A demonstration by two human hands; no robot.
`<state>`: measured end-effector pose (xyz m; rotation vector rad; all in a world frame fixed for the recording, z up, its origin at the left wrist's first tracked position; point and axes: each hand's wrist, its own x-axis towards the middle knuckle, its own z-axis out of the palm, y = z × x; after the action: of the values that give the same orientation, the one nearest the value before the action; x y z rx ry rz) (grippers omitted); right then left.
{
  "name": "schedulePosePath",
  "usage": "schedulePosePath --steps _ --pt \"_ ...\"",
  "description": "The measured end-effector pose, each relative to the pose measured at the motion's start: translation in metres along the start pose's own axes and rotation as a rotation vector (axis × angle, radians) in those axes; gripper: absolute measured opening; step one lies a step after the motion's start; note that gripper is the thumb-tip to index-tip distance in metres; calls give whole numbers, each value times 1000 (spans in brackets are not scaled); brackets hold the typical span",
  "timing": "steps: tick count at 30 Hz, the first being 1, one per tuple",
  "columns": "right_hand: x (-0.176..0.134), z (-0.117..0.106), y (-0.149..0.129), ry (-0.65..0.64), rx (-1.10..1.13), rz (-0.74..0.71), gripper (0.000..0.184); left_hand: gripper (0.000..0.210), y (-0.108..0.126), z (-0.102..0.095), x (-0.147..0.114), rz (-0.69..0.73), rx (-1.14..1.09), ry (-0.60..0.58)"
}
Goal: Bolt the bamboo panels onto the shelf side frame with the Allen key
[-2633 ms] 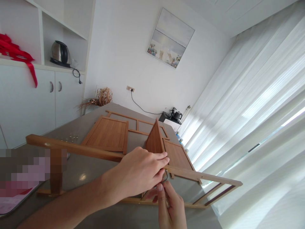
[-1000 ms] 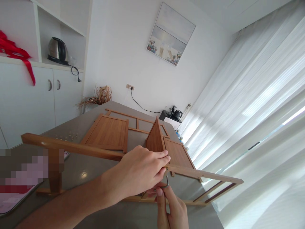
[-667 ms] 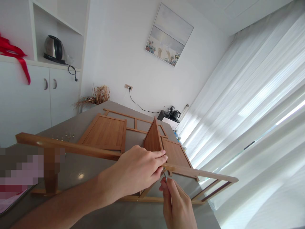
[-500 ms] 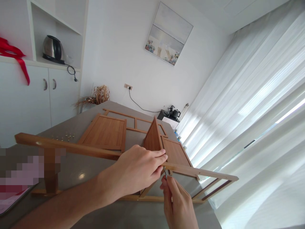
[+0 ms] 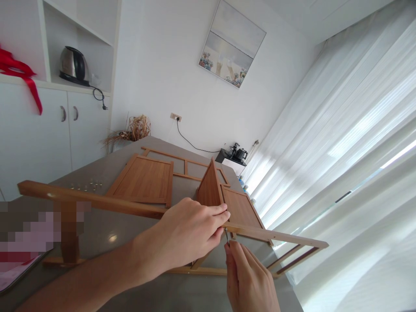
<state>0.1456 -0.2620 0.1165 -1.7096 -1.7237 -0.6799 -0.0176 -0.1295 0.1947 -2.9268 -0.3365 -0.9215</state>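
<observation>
A long wooden frame (image 5: 123, 206) stands on edge across the table, its bars running left to right. My left hand (image 5: 191, 229) is closed over its upper bar near the middle, fingers pressed where an upright wooden panel (image 5: 209, 184) meets it. Just below and right, my right hand (image 5: 250, 275) pinches a thin metal rod (image 5: 226, 235) that looks like a hex key or a bolt. The rod's upper end touches the underside of the bar; its lower end is hidden by my fingers.
Flat wooden panels (image 5: 143, 180) and a slim ladder-like frame (image 5: 185, 167) lie farther back on the grey table (image 5: 136, 286). Several small fittings (image 5: 94, 185) sit at the left. A pixelated device (image 5: 26, 264) is at the near left; curtains (image 5: 341, 143) hang right.
My right hand has shifted slightly right and its fingers have turned, so the rod now leans a little differently. My left hand stays in place on the bar.
</observation>
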Motion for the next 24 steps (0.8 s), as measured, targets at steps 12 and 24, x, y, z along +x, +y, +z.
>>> schedulePosePath --steps 12,24 --pt "5 19 -43 -208 891 561 53 33 -2 0 0 -1 -27 -11" --pt "-11 14 1 -123 251 50 23 33 -1 1 -2 1 20 -15"
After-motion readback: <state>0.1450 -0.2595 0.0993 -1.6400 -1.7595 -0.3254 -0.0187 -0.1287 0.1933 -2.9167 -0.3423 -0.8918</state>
